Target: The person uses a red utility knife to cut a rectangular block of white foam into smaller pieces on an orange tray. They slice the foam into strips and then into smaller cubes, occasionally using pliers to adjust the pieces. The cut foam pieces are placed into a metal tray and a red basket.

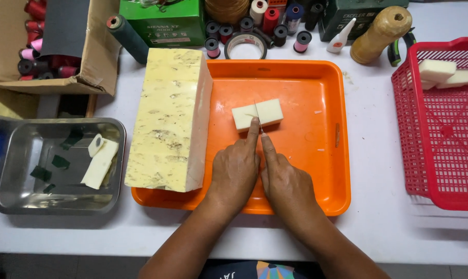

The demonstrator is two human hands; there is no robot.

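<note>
A small pale yellow block (265, 111) lies in the middle of an orange tray (301, 82). A thin blade or wire (258, 116) stands across the block, near its middle. My left hand (234, 173) points its index finger at the block's near edge, touching it. My right hand (284, 178) pinches the near end of the thin blade just beside that finger. A large pale yellow slab (169, 119) rests on the tray's left side, overhanging its rim.
Left of the tray is a steel pan (17, 191) holding pale offcuts (99, 160) and dark scraps. On the right, a red basket (440, 134) contains cut blocks (443, 72). Thread spools (272, 23), a tape roll (246, 46), boxes and a cardboard carton line the back.
</note>
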